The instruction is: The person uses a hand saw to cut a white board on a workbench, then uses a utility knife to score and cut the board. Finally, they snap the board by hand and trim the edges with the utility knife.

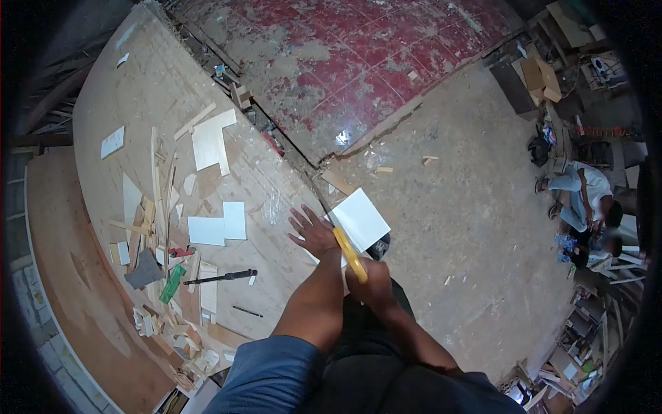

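Observation:
My right hand (372, 284) is closed around the yellow handle (350, 254) of a handsaw, whose narrow blade points away from me along the table's edge. A white board (360, 219) juts out past that edge, and the saw lies across it. My left hand (316, 234) presses flat with fingers spread beside the blade, on the table side. Part of the board is hidden under my left hand and forearm. On the wooden table (276, 172), white rectangular pieces (205, 231) lie left of my left hand.
A black bar-like tool (221, 277), a thin dark rod (247, 312), a green piece (172, 284), a red-handled tool (181, 252) and wood offcuts (148, 217) are scattered leftward. An L-shaped panel (205, 141) lies farther back. Two people (586, 193) sit at the right, beyond the concrete floor (476, 228).

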`<state>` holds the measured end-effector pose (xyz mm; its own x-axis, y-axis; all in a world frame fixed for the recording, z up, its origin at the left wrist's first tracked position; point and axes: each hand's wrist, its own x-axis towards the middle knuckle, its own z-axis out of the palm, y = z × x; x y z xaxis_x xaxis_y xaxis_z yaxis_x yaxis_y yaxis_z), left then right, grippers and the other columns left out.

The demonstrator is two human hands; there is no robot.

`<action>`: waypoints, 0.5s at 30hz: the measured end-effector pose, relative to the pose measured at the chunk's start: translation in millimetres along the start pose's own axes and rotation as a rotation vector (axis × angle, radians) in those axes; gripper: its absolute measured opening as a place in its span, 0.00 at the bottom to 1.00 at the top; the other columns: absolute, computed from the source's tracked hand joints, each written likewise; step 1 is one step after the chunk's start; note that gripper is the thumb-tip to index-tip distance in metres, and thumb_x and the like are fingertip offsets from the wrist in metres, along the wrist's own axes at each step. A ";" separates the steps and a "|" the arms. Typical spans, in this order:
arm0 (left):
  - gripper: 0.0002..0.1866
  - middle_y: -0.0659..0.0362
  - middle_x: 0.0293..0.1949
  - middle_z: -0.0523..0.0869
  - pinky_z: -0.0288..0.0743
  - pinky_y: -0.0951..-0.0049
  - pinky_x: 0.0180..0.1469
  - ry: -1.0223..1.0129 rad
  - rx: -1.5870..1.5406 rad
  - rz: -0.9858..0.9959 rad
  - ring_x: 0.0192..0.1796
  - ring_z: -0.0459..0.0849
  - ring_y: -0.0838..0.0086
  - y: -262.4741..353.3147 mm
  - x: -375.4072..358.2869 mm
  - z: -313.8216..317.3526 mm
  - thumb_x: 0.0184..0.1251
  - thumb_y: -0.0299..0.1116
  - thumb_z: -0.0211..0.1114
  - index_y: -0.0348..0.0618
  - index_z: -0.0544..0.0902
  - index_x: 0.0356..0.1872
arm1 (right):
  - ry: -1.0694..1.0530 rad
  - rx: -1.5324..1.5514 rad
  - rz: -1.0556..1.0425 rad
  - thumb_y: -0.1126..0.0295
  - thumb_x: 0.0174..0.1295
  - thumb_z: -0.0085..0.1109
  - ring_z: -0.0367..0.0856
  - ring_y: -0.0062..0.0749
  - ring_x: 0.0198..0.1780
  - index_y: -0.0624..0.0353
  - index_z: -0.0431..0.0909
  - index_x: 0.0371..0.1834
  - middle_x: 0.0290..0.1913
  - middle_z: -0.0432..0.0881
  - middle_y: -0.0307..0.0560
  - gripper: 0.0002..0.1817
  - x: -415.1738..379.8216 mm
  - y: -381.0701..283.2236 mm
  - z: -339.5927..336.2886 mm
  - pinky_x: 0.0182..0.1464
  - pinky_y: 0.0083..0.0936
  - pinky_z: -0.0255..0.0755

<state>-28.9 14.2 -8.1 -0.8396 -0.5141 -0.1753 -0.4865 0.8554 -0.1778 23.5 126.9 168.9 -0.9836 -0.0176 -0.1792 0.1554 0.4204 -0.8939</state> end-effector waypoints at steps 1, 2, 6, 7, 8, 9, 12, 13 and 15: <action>0.34 0.56 0.85 0.45 0.45 0.40 0.78 0.026 0.079 0.015 0.84 0.48 0.60 -1.0 1.9 8.0 0.79 0.49 0.47 0.60 0.52 0.83 | -0.023 -0.022 0.023 0.67 0.62 0.64 0.80 0.55 0.23 0.62 0.76 0.26 0.22 0.78 0.59 0.12 2.6 2.9 9.9 0.27 0.42 0.74; 0.34 0.57 0.85 0.45 0.44 0.38 0.78 0.058 0.155 0.027 0.84 0.48 0.61 -1.1 6.8 15.1 0.79 0.49 0.48 0.61 0.52 0.83 | -0.045 -0.043 0.039 0.68 0.62 0.64 0.80 0.54 0.23 0.62 0.75 0.26 0.22 0.77 0.58 0.12 5.8 5.2 17.8 0.27 0.41 0.74; 0.34 0.54 0.85 0.43 0.39 0.37 0.79 -0.109 -0.108 0.008 0.85 0.44 0.58 3.3 4.6 -24.8 0.79 0.45 0.44 0.56 0.51 0.83 | -0.058 -0.028 0.046 0.64 0.61 0.64 0.82 0.64 0.31 0.62 0.79 0.30 0.28 0.82 0.62 0.11 -8.6 -14.0 -22.1 0.33 0.48 0.77; 0.34 0.54 0.85 0.43 0.39 0.37 0.79 -0.113 -0.108 0.012 0.85 0.44 0.58 4.8 6.1 -24.6 0.79 0.45 0.44 0.56 0.51 0.83 | -0.092 0.031 0.270 0.64 0.60 0.65 0.83 0.63 0.31 0.62 0.80 0.30 0.29 0.82 0.63 0.11 -16.6 -37.3 -39.8 0.33 0.48 0.78; 0.34 0.54 0.85 0.43 0.37 0.37 0.79 -0.106 -0.144 0.010 0.85 0.43 0.57 4.6 5.9 -23.7 0.78 0.45 0.43 0.55 0.50 0.83 | -0.130 0.090 0.495 0.64 0.60 0.65 0.83 0.63 0.32 0.62 0.81 0.31 0.29 0.82 0.63 0.11 -23.7 -49.4 -48.3 0.32 0.47 0.78; 0.34 0.53 0.85 0.43 0.36 0.37 0.79 -0.097 -0.178 0.007 0.85 0.42 0.56 3.6 4.7 -23.0 0.78 0.44 0.42 0.54 0.50 0.83 | -0.133 0.089 0.498 0.64 0.60 0.65 0.83 0.63 0.32 0.62 0.81 0.31 0.29 0.82 0.63 0.11 -28.7 -44.5 -45.1 0.32 0.47 0.78; 0.35 0.52 0.85 0.43 0.34 0.36 0.79 -0.007 -0.169 0.036 0.85 0.41 0.55 2.0 3.2 -15.7 0.78 0.45 0.43 0.53 0.49 0.83 | -0.105 -0.067 0.280 0.64 0.59 0.66 0.85 0.63 0.33 0.63 0.82 0.31 0.28 0.83 0.64 0.11 -25.7 -35.7 -38.8 0.33 0.46 0.79; 0.35 0.52 0.85 0.43 0.34 0.36 0.79 -0.003 -0.164 0.038 0.85 0.41 0.55 3.2 6.2 -25.6 0.78 0.45 0.43 0.53 0.49 0.83 | -0.088 -0.073 0.329 0.65 0.59 0.66 0.84 0.63 0.33 0.62 0.81 0.30 0.27 0.82 0.64 0.11 -22.1 -49.1 -42.4 0.33 0.46 0.78; 0.36 0.51 0.84 0.42 0.33 0.34 0.79 -0.216 -0.083 0.031 0.85 0.41 0.53 3.9 7.2 -44.3 0.79 0.46 0.43 0.52 0.48 0.83 | -0.064 -0.069 0.394 0.65 0.58 0.66 0.84 0.63 0.33 0.62 0.81 0.28 0.26 0.81 0.64 0.10 -29.7 -53.0 -43.6 0.33 0.47 0.78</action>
<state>-47.5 16.7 32.8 -0.7875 -0.4818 -0.3843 -0.4873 0.8685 -0.0902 40.6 144.7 239.6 -0.8423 0.1016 -0.5294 0.5103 0.4665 -0.7224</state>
